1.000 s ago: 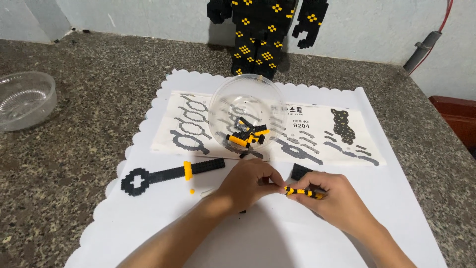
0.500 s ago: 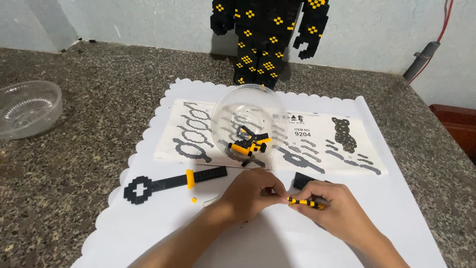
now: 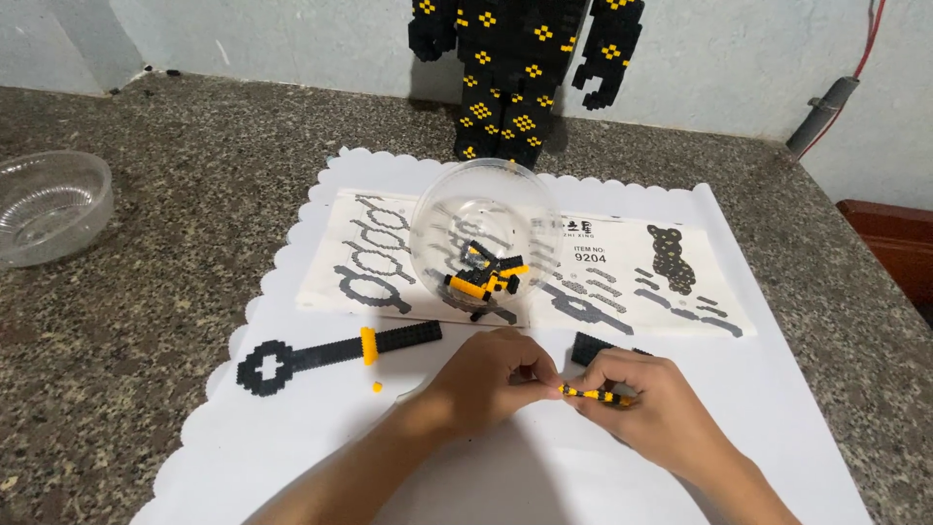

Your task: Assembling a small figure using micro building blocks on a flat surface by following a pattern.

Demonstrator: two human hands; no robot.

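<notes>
Head view: low in the frame's centre, the left hand (image 3: 491, 384) and right hand (image 3: 646, 408) meet, both pinching closed on a thin black-and-yellow brick strip (image 3: 595, 394). Just above sits a clear round bowl (image 3: 486, 243) of loose bricks on an instruction sheet (image 3: 641, 277); a black key-shaped build (image 3: 330, 355) lies at left.

left hand (image 3: 491, 382) curled, right hand (image 3: 637, 408) pinching — fingertips meeting
</notes>
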